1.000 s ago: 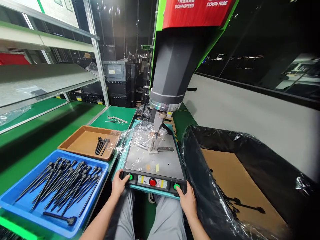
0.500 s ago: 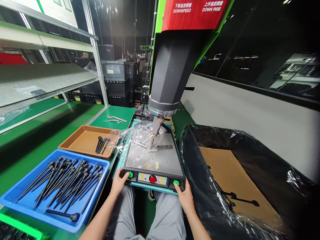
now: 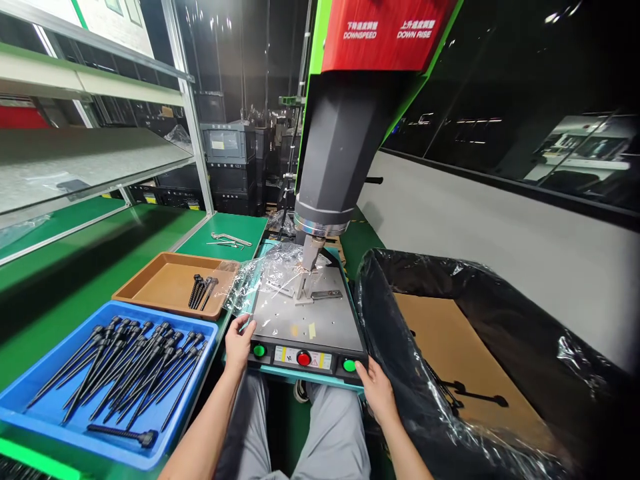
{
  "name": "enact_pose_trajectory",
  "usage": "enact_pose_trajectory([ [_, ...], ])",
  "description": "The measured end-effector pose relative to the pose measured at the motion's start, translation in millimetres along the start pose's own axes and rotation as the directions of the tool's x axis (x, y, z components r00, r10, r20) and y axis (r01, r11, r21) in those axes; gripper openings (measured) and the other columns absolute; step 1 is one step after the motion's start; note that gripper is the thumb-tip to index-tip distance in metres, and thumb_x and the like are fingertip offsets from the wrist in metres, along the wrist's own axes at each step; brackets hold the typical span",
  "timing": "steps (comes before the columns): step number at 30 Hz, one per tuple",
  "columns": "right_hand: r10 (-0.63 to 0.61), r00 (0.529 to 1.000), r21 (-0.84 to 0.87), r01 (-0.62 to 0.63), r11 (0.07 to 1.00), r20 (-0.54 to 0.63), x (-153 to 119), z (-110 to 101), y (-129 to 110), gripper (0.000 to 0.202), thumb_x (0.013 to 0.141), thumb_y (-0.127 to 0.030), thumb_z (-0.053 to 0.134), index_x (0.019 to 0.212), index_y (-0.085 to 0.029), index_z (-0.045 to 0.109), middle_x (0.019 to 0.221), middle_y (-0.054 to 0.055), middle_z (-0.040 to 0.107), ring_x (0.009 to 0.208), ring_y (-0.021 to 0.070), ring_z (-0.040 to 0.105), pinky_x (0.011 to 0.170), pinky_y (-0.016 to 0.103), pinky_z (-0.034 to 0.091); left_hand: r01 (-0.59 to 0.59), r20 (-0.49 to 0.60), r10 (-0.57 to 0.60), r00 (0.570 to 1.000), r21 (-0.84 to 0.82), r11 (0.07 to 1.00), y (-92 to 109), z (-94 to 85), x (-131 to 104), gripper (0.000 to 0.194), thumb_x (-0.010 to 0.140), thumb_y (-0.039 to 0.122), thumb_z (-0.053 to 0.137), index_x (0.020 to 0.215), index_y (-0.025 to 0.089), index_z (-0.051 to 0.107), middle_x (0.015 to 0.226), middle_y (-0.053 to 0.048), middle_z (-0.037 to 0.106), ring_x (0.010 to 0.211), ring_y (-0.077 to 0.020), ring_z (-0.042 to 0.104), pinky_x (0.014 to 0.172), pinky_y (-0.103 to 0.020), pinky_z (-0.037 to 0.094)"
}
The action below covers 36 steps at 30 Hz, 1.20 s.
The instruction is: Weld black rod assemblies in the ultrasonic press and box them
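Note:
My left hand [image 3: 239, 341] is raised at the left front corner of the press base, thumb and fingers apart, holding nothing. Just below and to its right is the left green button [image 3: 259, 351]. My right hand [image 3: 379, 388] lies at the right front corner, empty, fingers loosely spread. Its thumb is beside the right green button [image 3: 349, 365]. Between the two sits a red button [image 3: 303, 359]. On the metal plate [image 3: 280, 319] stands a small fixture [image 3: 303, 291]. The press's welding horn [image 3: 311, 252] points down just over it; whether they touch I cannot tell.
At left, a blue tray [image 3: 30, 408] holds many black rod-like parts. A brown tray [image 3: 155, 277] behind it holds several more. Clear plastic film [image 3: 245, 283] drapes over the plate's left side. At right stands a box lined with black plastic [image 3: 385, 320], with black parts on cardboard [image 3: 450, 333].
My left hand has lifted off the left green button, moving up and slightly outward. My right thumb has slid off the right green button to its right edge.

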State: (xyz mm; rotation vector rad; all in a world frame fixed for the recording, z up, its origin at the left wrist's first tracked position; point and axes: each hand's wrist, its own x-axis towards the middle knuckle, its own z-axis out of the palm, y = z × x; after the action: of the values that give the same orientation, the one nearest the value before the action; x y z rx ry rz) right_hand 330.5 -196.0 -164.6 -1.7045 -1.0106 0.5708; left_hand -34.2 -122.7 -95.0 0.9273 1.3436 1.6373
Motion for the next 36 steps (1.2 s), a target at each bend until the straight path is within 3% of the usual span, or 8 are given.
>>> enact_pose_trajectory([
  [3,0.050,0.997,0.043,-0.047,0.998,-0.059,9,-5,-21,0.063,0.068,-0.067,0.062,0.103,-0.015,0.065,0.105,0.017,0.070,0.102,0.0337,0.065,0.092,0.044,0.051,0.113,-0.015,-0.125,0.992,-0.323,0.940,9,12.8,-8,0.046,0.074,0.038,0.076,0.112,0.021,0.055,0.118,-0.011,0.066,0.107,-0.0226,0.065,0.092,-0.037,0.054],
  [6,0.010,0.998,0.195,0.001,0.981,-0.056,10,10,-55,0.054,0.072,-0.061,0.064,0.101,-0.016,0.064,0.103,0.015,0.070,0.098,0.0296,0.067,0.089,0.041,0.053,0.374,0.147,-0.351,0.925,-0.524,0.765,17,28.1,-23,0.031,0.082,0.032,0.070,0.108,0.020,0.057,0.115,-0.010,0.067,0.096,-0.0184,0.069,0.073,-0.025,0.058],
  [10,0.061,0.950,0.382,-0.181,0.906,0.305,1,52,-101,0.039,0.072,-0.046,0.072,0.095,-0.016,0.063,0.090,0.012,0.072,0.073,0.0230,0.070,0.060,0.031,0.056,0.638,0.374,-0.516,0.770,-0.461,0.618,24,44.1,-43,0.022,0.083,0.028,0.067,0.100,0.014,0.063,0.101,-0.011,0.070,0.073,-0.0134,0.070,0.050,-0.016,0.052],
  [14,0.103,0.811,0.242,-0.289,0.926,0.576,-4,97,-134,0.021,0.076,-0.030,0.067,0.091,-0.015,0.063,0.072,0.007,0.069,0.047,0.0178,0.062,0.036,0.023,0.042,0.653,0.459,-0.476,0.750,-0.401,0.643,38,51.4,-52,0.020,0.080,0.026,0.070,0.095,0.014,0.063,0.089,-0.008,0.071,0.058,-0.0083,0.064,0.040,-0.012,0.044],
  [18,0.021,0.904,0.264,-0.147,0.953,0.427,17,131,-161,0.020,0.080,-0.025,0.060,0.098,-0.016,0.064,0.068,0.001,0.065,0.049,0.0148,0.057,0.042,0.022,0.043,0.617,0.473,-0.422,0.774,-0.407,0.674,54,55.5,-50,0.021,0.080,0.026,0.071,0.094,0.014,0.063,0.087,-0.007,0.071,0.061,-0.0091,0.066,0.042,-0.012,0.043],
  [22,-0.082,0.986,0.251,0.043,0.967,0.148,53,144,-187,0.025,0.081,-0.028,0.060,0.105,-0.019,0.064,0.093,0.005,0.065,0.085,0.0183,0.061,0.073,0.025,0.050,0.586,0.464,-0.397,0.792,-0.397,0.706,65,60.1,-46,0.021,0.080,0.027,0.070,0.094,0.013,0.063,0.089,-0.009,0.073,0.064,-0.0110,0.068,0.042,-0.012,0.042],
  [28,-0.268,0.963,0.140,0.271,0.952,-0.043,93,142,-214,0.037,0.082,-0.033,0.057,0.115,-0.017,0.062,0.125,0.014,0.051,0.106,0.0254,0.055,0.100,0.039,0.038,0.550,0.475,-0.350,0.808,-0.392,0.738,82,68.1,-40,0.025,0.078,0.030,0.073,0.093,0.012,0.064,0.089,-0.010,0.074,0.065,-0.0125,0.069,0.043,-0.013,0.042],
  [36,-0.414,0.907,0.034,0.413,0.910,0.071,135,151,-227,0.028,0.074,-0.037,0.061,0.091,-0.017,0.071,0.100,0.013,0.066,0.103,0.0312,0.057,0.095,0.044,0.042,0.542,0.469,-0.344,0.813,-0.398,0.740,87,69.2,-35,0.025,0.077,0.030,0.074,0.092,0.012,0.066,0.087,-0.010,0.073,0.065,-0.0131,0.070,0.044,-0.013,0.044],
])
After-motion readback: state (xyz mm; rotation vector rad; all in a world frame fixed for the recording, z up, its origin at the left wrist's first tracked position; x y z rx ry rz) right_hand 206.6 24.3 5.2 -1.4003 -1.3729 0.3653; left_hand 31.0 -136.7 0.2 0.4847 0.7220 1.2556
